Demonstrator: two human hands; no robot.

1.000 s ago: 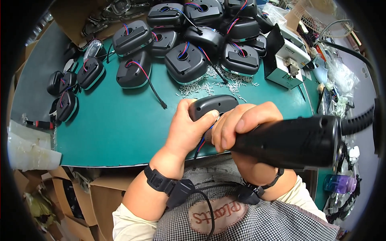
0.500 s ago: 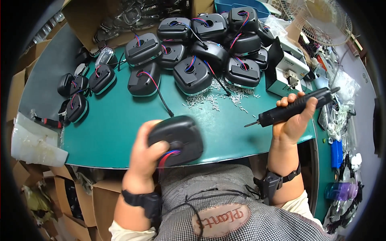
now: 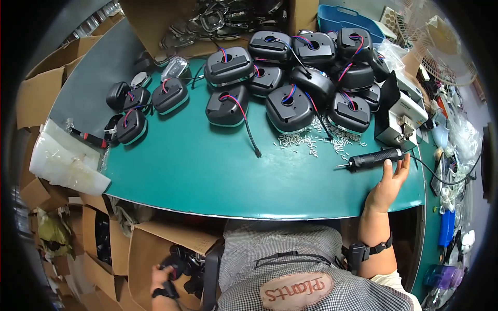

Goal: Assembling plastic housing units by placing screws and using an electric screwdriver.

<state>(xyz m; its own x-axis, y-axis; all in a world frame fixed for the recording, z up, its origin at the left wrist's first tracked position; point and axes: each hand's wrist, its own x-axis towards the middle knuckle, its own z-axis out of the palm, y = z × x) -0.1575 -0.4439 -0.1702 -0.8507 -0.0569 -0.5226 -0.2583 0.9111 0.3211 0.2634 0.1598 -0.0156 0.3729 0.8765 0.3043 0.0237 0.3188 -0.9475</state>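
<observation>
At the lower left, my left hand (image 3: 158,277) is down in an open cardboard box (image 3: 148,238), its fingers closed on a black lamp housing (image 3: 173,267); a bit of reddish wire shows by it. More dark parts (image 3: 193,259) lie in the same box. An electric screwdriver (image 3: 374,159) rests on the green table (image 3: 207,181) at the right, bit pointing left, cord running off to the right. Just below its rear end, my right hand (image 3: 386,189) has its fingers apart and grips nothing; whether a fingertip still touches the tool I cannot tell.
Several black housings (image 3: 290,110) with red and blue wires are piled at the back, with loose screws (image 3: 314,140) in front. Others stand at the left, near a red-handled tool (image 3: 89,139) and a white plastic block (image 3: 67,160). A white device (image 3: 402,116) stands at the right.
My left hand has carried the black housing from the table's front edge down left into the box. My right hand has laid the screwdriver on the table and opened. The view has shifted left.
</observation>
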